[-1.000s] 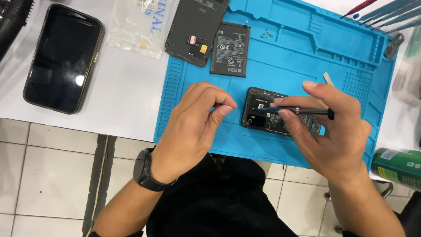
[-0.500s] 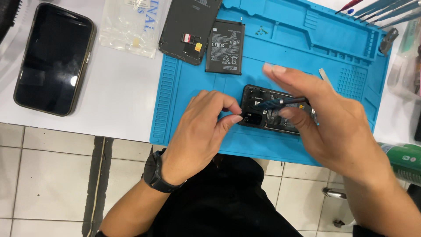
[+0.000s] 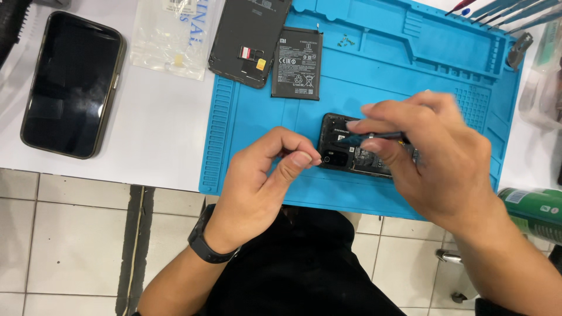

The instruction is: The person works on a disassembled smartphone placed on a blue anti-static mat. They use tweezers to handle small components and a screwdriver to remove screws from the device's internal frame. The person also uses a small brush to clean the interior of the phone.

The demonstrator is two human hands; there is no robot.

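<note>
White desk (image 3: 158, 140) is carrying a blue repair mat (image 3: 257, 117), with pale floor tiles showing below its near edge. You are steadying an opened phone (image 3: 351, 153) that is lying near the front of the mat, its dark inner parts facing up. Your left hand (image 3: 263, 187) is sitting just beside the phone's left end, thumb and forefinger pressed together at its corner; whether something tiny is sitting in that grip is too small to tell. Your right hand (image 3: 433, 164) is hovering over the phone's right half, its grip pinching a slim dark tool (image 3: 374, 136) whose tip is pointing left over the upper part of the phone. Farther back on the mat a black battery (image 3: 297, 63) is lying flat, touching a dark back cover (image 3: 249, 38). Well apart on the left, another phone (image 3: 73, 85) with a dark screen is resting on the desk, near a clear plastic bag (image 3: 172, 38).
</note>
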